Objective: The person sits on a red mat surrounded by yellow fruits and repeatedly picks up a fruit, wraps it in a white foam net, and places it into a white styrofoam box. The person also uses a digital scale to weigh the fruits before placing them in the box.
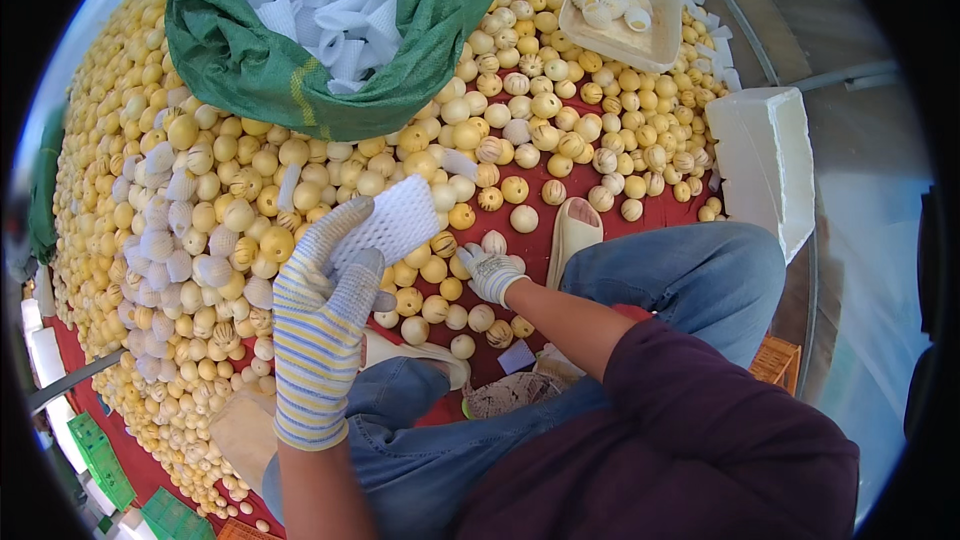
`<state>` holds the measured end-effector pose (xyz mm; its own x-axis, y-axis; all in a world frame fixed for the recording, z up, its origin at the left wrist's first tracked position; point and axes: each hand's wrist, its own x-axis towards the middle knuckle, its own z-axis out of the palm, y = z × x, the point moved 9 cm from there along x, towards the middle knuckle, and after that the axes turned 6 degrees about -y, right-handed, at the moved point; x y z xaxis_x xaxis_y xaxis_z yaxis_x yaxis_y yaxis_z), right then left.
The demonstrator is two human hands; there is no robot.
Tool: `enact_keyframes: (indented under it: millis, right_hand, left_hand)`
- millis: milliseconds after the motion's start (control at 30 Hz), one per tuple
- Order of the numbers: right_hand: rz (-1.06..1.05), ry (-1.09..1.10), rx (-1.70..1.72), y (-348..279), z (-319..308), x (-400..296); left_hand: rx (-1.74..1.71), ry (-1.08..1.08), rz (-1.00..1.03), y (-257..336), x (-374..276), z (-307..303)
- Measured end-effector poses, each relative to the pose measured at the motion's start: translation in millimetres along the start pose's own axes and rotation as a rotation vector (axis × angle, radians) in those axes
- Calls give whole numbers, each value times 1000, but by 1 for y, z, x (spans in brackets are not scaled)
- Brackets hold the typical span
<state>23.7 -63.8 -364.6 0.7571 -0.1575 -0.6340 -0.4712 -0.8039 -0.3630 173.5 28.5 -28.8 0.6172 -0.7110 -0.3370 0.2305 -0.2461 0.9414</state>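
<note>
My left hand (322,330), in a striped knit glove, holds up a white foam net sleeve (391,223) between thumb and fingers. Below and to the right, my right hand (491,271), gloved too, reaches down among round yellow and cream fruits, some with dark stripes; its fingers are at a pale fruit (493,242), and whether they grip it I cannot tell. A heap of such fruits (277,244) spreads around both hands. Many white foam sleeves (330,7) fill an opened green woven sack (247,86) beyond my left hand. Several fruits at the left wear foam nets (156,246).
A clear plastic tub (660,52) with several netted fruits stands at the upper right, above a white foam box (757,157). Red cloth (536,191) shows under the fruits. Green crates (101,457) are at the lower left, and an orange basket (776,361) is behind my knee.
</note>
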Motion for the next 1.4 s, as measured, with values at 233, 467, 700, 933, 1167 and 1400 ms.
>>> enact_keyframes:
  millis: [233, 467, 700, 933, 1167, 1400]
  right_hand:
    - [283, -274, 131, 8, -25, 4]
    - [-266, -435, 1676, -38, -104, -18]
    - [-600, 356, 585, -127, -259, -117]
    - [-510, 556, 166, -161, -275, -163]
    - [-714, 715, 913, -121, -299, -190]
    - [-1096, -233, 1858, -160, -249, -164]
  left_hand:
    - [193, 42, 70, -8, 13, -17]
    - [544, 142, 31, -62, 29, -57]
    - [-5, -115, -52, -38, 11, -13]
    - [-105, -141, 124, -33, -4, -7]
    - [-603, -267, 242, 1, -23, -1]
    - [-686, -412, 329, 28, -44, 24]
